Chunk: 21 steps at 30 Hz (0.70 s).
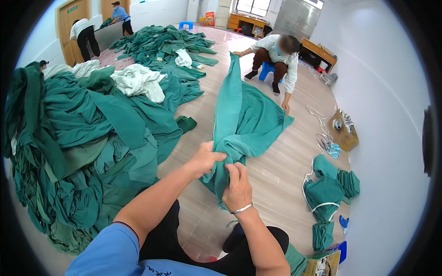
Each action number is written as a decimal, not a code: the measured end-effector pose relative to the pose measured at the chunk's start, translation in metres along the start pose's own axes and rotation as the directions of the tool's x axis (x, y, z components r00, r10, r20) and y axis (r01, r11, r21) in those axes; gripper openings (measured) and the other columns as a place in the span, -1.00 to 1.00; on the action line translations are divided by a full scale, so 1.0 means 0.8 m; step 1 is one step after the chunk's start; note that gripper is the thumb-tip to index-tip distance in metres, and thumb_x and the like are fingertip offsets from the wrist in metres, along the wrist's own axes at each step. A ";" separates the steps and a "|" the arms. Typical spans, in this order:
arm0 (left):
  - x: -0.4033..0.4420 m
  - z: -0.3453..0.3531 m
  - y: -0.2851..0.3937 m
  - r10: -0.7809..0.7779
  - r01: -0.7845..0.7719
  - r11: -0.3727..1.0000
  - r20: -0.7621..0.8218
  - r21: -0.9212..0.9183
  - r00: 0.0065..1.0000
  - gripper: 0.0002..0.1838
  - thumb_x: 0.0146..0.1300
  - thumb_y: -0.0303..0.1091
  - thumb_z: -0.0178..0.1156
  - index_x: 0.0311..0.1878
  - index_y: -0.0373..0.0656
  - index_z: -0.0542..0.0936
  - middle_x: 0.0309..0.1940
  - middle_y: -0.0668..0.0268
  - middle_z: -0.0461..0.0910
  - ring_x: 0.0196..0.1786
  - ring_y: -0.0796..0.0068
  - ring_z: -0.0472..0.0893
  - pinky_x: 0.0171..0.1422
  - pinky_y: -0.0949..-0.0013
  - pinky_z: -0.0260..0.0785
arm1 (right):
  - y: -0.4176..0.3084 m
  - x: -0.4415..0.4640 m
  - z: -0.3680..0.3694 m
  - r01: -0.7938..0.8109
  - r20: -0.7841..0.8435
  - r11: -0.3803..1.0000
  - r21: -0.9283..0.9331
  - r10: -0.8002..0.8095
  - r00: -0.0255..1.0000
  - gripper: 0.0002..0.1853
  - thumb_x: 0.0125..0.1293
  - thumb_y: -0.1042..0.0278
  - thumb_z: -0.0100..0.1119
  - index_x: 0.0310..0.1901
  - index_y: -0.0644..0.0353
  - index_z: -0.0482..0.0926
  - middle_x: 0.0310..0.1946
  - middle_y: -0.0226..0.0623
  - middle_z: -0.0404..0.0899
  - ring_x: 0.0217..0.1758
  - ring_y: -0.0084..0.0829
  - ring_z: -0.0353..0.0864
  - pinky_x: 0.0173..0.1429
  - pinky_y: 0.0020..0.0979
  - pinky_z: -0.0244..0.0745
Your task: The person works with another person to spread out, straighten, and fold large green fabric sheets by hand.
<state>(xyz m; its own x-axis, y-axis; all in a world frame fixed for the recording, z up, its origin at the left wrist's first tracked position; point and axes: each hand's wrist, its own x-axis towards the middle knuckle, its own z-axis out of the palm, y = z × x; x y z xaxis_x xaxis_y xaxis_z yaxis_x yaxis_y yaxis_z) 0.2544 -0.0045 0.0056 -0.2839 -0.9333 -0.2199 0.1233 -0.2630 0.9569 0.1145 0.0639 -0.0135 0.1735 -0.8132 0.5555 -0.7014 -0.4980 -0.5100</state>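
Blue sleeve (110, 250) foremost: left hand (206, 161) and right hand (237, 187) grip the gathered near end of 1 green cloth (255, 115), stretched toward a seated co-worker (264, 44). Apparent step: straightening; next move calls for aligned edges.

This looks like a textile workroom, something close to a laundry's linen room. A huge mound of crumpled green fabric (87, 115) fills the left of the frame, a second loose heap of green cloth (154, 43) spreads at upper left of centre, and a flat folded bundle of green fabric (323, 236) lies at lower right. At upper right of centre, a person in a white top (271, 44) sits on a low blue plastic stool (266, 71), gripping a large green fabric sheet (258, 110). Brown wooden desks (320, 51) (rather office-like, those) stand at the top, beyond the pale wood-look floor (285, 154).
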 end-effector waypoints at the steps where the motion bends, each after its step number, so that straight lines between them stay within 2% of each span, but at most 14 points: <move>1: 0.000 0.001 0.001 0.010 -0.010 1.000 -0.007 0.000 1.000 -0.83 0.04 -0.39 0.13 -0.26 -0.14 0.46 -0.60 0.45 0.41 -0.71 0.72 0.23 -0.75 0.57 -0.10 | 0.003 0.000 0.000 0.025 -0.010 0.999 -0.046 -0.026 1.000 -0.50 -0.17 0.71 0.02 -0.06 0.17 0.36 -0.22 -0.09 0.39 -0.17 -0.05 0.45 -0.26 -0.21 0.44; 5: 0.006 -0.005 -0.002 0.010 -0.010 0.997 -0.005 0.071 1.000 -0.81 0.04 -0.40 0.12 -0.24 -0.15 0.46 -0.59 0.45 0.41 -0.69 0.73 0.25 -0.74 0.56 -0.10 | 0.018 -0.008 -0.015 0.021 0.008 1.000 0.014 -0.021 1.000 -0.65 -0.07 0.68 -0.01 -0.16 0.21 0.41 -0.29 -0.13 0.42 -0.27 -0.04 0.47 -0.29 -0.23 0.42; 7: 0.008 -0.010 -0.005 0.016 -0.015 0.992 -0.002 0.126 1.000 -0.81 0.03 -0.40 0.12 -0.24 -0.15 0.46 -0.59 0.45 0.41 -0.69 0.72 0.26 -0.74 0.56 -0.09 | 0.019 -0.010 -0.031 -0.077 -0.047 0.997 0.027 0.079 0.996 -0.76 -0.04 0.66 0.03 -0.27 0.25 0.45 -0.41 -0.18 0.43 -0.44 -0.22 0.48 -0.41 -0.32 0.39; 8: 0.008 -0.012 -0.006 0.020 -0.019 0.983 0.001 0.182 1.000 -0.81 0.02 -0.41 0.11 -0.24 -0.16 0.46 -0.59 0.46 0.40 -0.68 0.72 0.26 -0.74 0.56 -0.09 | 0.018 -0.008 -0.041 -0.074 -0.049 0.997 0.025 0.075 0.996 -0.76 -0.04 0.66 0.03 -0.27 0.25 0.45 -0.41 -0.18 0.43 -0.44 -0.22 0.48 -0.41 -0.32 0.39; 10: -0.001 -0.011 0.012 0.017 -0.014 0.989 -0.023 0.150 1.000 -0.84 0.03 -0.41 0.12 -0.28 -0.19 0.47 -0.59 0.47 0.39 -0.66 0.73 0.26 -0.70 0.57 -0.04 | 0.013 -0.002 -0.062 -0.021 -0.185 0.975 0.223 0.064 0.981 -0.88 0.01 0.60 0.05 -0.36 0.27 0.48 -0.50 -0.20 0.43 -0.50 -0.29 0.45 -0.45 -0.42 0.33; 11: -0.004 -0.011 0.017 0.008 -0.002 0.993 -0.047 0.120 0.999 -0.86 0.03 -0.42 0.12 -0.31 -0.21 0.47 -0.59 0.48 0.37 -0.63 0.74 0.26 -0.66 0.57 0.00 | 0.013 -0.002 -0.066 0.009 -0.236 0.959 0.283 0.061 0.970 -0.91 0.02 0.58 0.08 -0.38 0.30 0.49 -0.56 -0.26 0.40 -0.56 -0.40 0.38 -0.47 -0.51 0.26; 12: -0.004 -0.016 0.016 0.008 -0.002 0.993 -0.047 0.119 0.999 -0.86 0.03 -0.42 0.12 -0.31 -0.21 0.47 -0.59 0.48 0.37 -0.63 0.74 0.26 -0.66 0.57 0.00 | 0.017 -0.004 -0.069 0.009 -0.236 0.959 0.282 0.060 0.970 -0.91 0.02 0.58 0.08 -0.38 0.30 0.49 -0.56 -0.26 0.40 -0.56 -0.40 0.38 -0.47 -0.51 0.26; 14: -0.009 -0.025 0.013 0.284 -0.309 0.914 0.129 0.262 0.950 -0.89 0.09 -0.44 0.16 -0.32 -0.22 0.48 -0.46 0.45 0.47 -0.45 0.79 0.35 -0.46 0.63 0.19 | 0.021 -0.011 -0.074 -0.102 -0.100 0.894 0.437 0.161 0.982 -0.89 0.04 0.58 0.08 -0.33 0.33 0.49 -0.60 -0.32 0.37 -0.58 -0.52 0.34 -0.46 -0.54 0.25; 15: -0.012 -0.026 0.009 0.275 -0.302 0.916 0.133 0.266 0.952 -0.89 0.09 -0.44 0.16 -0.32 -0.22 0.48 -0.46 0.45 0.47 -0.45 0.79 0.35 -0.46 0.63 0.19 | 0.019 -0.016 -0.073 -0.222 -0.023 0.815 0.536 0.278 0.960 -0.88 0.15 0.49 0.09 -0.29 0.36 0.49 -0.57 -0.47 0.41 -0.54 -0.67 0.32 -0.46 -0.60 0.25; 17: -0.025 -0.021 0.009 0.304 -0.385 0.867 0.276 0.318 0.912 -0.90 0.07 -0.50 0.19 -0.35 -0.27 0.48 -0.45 0.44 0.47 -0.39 0.77 0.39 -0.29 0.62 0.26 | 0.010 -0.015 -0.070 -0.269 0.015 0.792 0.548 0.312 0.950 -0.85 0.16 0.49 0.08 -0.25 0.37 0.47 -0.57 -0.47 0.41 -0.59 -0.68 0.33 -0.50 -0.62 0.25; 18: -0.027 -0.014 0.004 0.295 -0.378 0.870 0.281 0.316 0.913 -0.90 0.07 -0.50 0.19 -0.35 -0.27 0.48 -0.45 0.44 0.47 -0.39 0.77 0.39 -0.29 0.62 0.26 | 0.006 -0.015 -0.066 -0.308 0.057 0.771 0.557 0.335 0.941 -0.82 0.17 0.49 0.07 -0.20 0.38 0.46 -0.57 -0.47 0.42 -0.63 -0.69 0.34 -0.54 -0.63 0.26; 19: -0.029 -0.005 -0.003 0.354 -0.428 0.862 0.284 0.270 0.891 -0.92 0.04 -0.56 0.16 -0.37 -0.28 0.47 -0.47 0.44 0.45 -0.39 0.76 0.37 -0.32 0.61 0.23 | 0.005 -0.014 -0.058 -0.248 0.050 0.806 0.537 0.263 0.963 -0.76 0.16 0.52 0.05 -0.12 0.39 0.41 -0.57 -0.45 0.42 -0.69 -0.69 0.33 -0.62 -0.62 0.26; 20: -0.031 0.007 -0.009 0.409 -0.474 0.851 0.281 0.224 0.868 -0.92 0.01 -0.61 0.12 -0.40 -0.28 0.46 -0.49 0.44 0.43 -0.39 0.76 0.35 -0.35 0.60 0.21 | -0.002 -0.012 -0.050 -0.217 0.025 0.826 0.520 0.239 0.971 -0.73 0.13 0.57 0.03 -0.09 0.38 0.39 -0.59 -0.42 0.42 -0.66 -0.69 0.34 -0.58 -0.64 0.25; 21: -0.049 0.028 0.008 0.417 -0.448 0.893 0.323 0.025 0.850 -0.88 0.02 -0.64 0.08 -0.33 -0.33 0.45 -0.42 0.39 0.47 -0.32 0.73 0.39 -0.28 0.58 0.26 | -0.007 -0.009 -0.045 -0.179 -0.020 0.859 0.480 0.215 0.977 -0.69 0.08 0.58 0.05 -0.09 0.34 0.37 -0.60 -0.30 0.41 -0.65 -0.54 0.38 -0.54 -0.55 0.28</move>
<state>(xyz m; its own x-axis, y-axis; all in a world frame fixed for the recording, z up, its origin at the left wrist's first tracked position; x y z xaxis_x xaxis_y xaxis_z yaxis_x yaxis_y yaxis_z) 0.2451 0.0357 0.0243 -0.4965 -0.8238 0.2737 0.2135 0.1898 0.9583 0.0925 0.0836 0.0088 0.0048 -0.8948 0.4465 -0.3010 -0.4271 -0.8526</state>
